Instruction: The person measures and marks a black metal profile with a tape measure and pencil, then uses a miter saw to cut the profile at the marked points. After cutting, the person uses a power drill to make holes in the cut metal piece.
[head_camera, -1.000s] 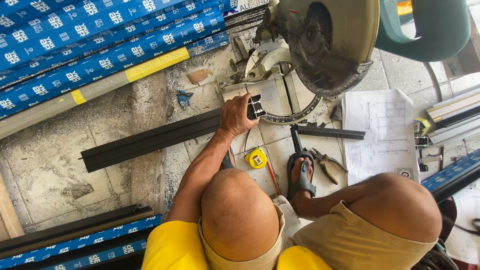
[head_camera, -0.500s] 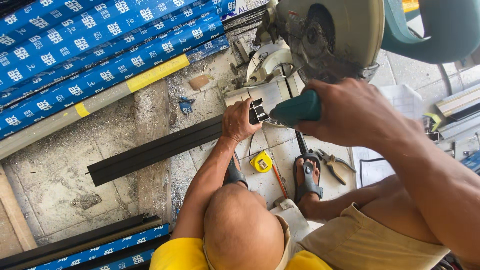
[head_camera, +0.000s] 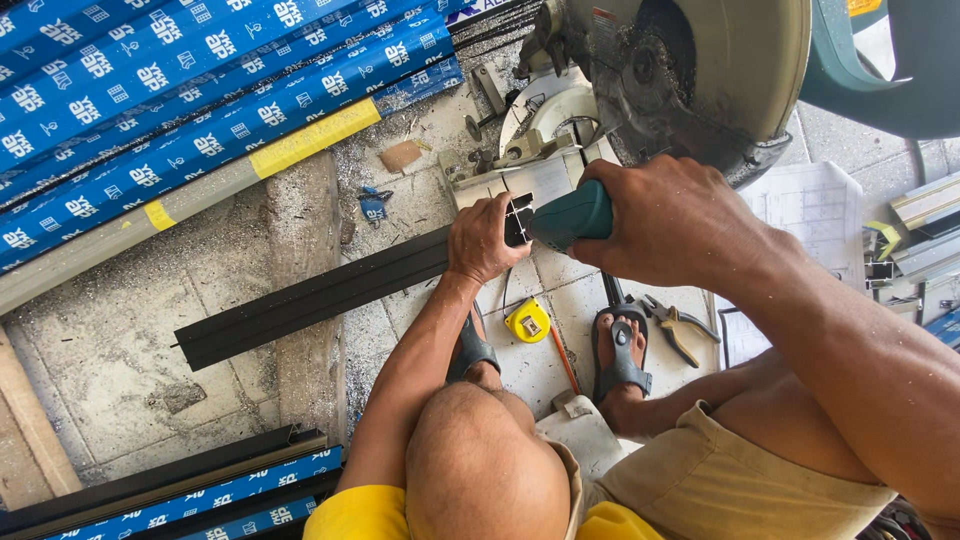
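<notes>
Low down, left hand (head_camera: 485, 240) clamps the black metal bar (head_camera: 310, 297) at its end. Right hand (head_camera: 670, 225) closes around the saw's green handle (head_camera: 572, 215).

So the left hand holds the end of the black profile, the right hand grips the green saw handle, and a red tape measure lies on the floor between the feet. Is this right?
Not quite: the head view shows the tape measure is yellow, not red. The left hand does hold the black profile, and the right hand grips the green saw handle.

Left hand (head_camera: 487, 238) on profile (head_camera: 310, 297) end, profile lying across floor leftward. Right hand (head_camera: 668, 222) on saw handle (head_camera: 570, 215), just right of it. Tape measure (head_camera: 527, 321) below hands, pliers (head_camera: 676, 327) right of foot (head_camera: 622, 350). Wrapped profiles (head_camera: 180, 110) stacked behind.
</notes>
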